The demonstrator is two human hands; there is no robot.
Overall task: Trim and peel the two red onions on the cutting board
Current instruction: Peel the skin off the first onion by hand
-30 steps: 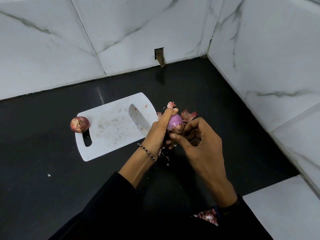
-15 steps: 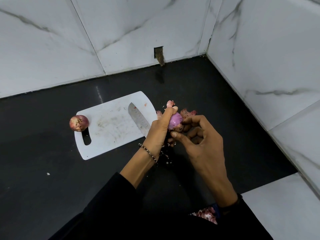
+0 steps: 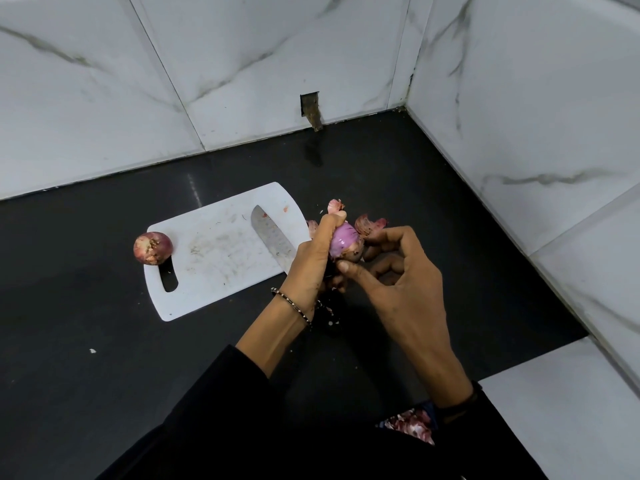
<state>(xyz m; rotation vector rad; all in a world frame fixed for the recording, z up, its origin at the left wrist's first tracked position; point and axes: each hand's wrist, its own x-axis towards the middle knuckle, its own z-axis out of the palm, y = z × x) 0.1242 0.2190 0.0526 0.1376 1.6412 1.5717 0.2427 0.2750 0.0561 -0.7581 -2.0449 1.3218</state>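
My left hand (image 3: 313,263) grips a partly peeled purple onion (image 3: 343,242) above the black counter, just right of the white cutting board (image 3: 211,252). My right hand (image 3: 398,271) pinches at the onion's lower end with thumb and fingers, where bits of skin cling. A second red onion (image 3: 153,248), still in its skin, sits at the board's left edge by the handle slot. A knife blade (image 3: 272,239) lies on the board's right part; its handle is hidden behind my left hand.
Loose onion skins (image 3: 369,223) lie on the black counter (image 3: 398,188) behind my hands, with small scraps below them. White marble walls close in at the back and right. A white ledge (image 3: 568,410) borders the counter at the lower right.
My right fingers have shifted slightly around the onion's lower end. Both hands and the onion stay in about the same place.
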